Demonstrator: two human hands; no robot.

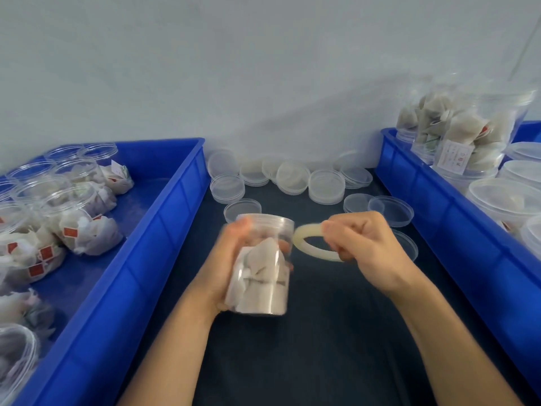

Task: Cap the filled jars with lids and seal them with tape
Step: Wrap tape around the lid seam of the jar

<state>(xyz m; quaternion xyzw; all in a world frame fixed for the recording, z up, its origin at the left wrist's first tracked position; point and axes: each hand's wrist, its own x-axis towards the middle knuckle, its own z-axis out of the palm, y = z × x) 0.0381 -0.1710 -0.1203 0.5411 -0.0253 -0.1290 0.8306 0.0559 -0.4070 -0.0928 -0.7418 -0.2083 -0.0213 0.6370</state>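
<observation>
1. Dark table (322,332) lies under your forearms, between two blue bins.
2. Your left hand (231,259) has its fingers wrapped round a capped clear jar (263,276) of tea bags, held above the table.
3. Your right hand (363,247) grips a tape roll (307,238) just beside the jar's lid.
4. Loose lids (292,177) lie beyond, near the wall.
5. Left bin (140,259) holds open filled jars; right bin (439,200) holds capped ones.

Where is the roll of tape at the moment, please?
In the head view the roll of tape is gripped in the right hand, just right of the jar held by the left hand.
</observation>
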